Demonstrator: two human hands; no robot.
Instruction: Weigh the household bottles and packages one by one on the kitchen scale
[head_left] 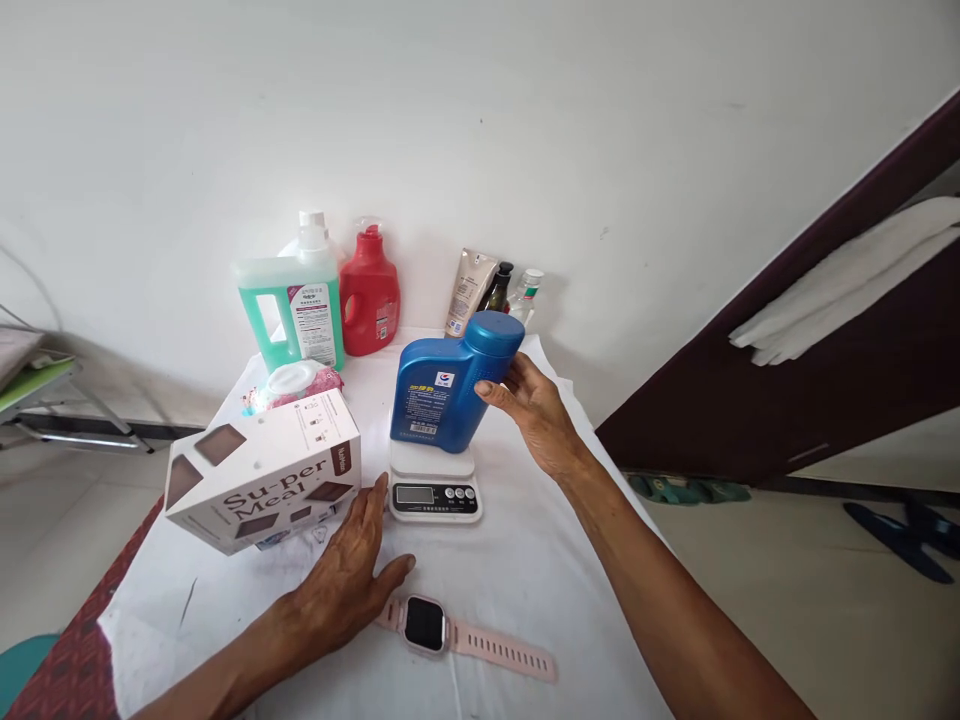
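Observation:
A blue plastic bottle (pixel 442 385) stands on a small white kitchen scale (pixel 433 480) in the middle of the table. My right hand (pixel 534 410) grips the bottle at its neck side, fingers wrapped on it. My left hand (pixel 346 575) lies flat and open on the white cloth, its fingertips touching a white "Super Meal" box (pixel 262 470) to the left of the scale. A pink smartwatch (pixel 450 632) lies on the cloth just right of my left hand.
At the back stand a green detergent jug (pixel 292 300), a red bottle (pixel 369 290), a beige tube (pixel 470 290) and small bottles (pixel 517 290). A pink wipes pack (pixel 296 385) lies behind the box. A dark door (pixel 787 370) is to the right.

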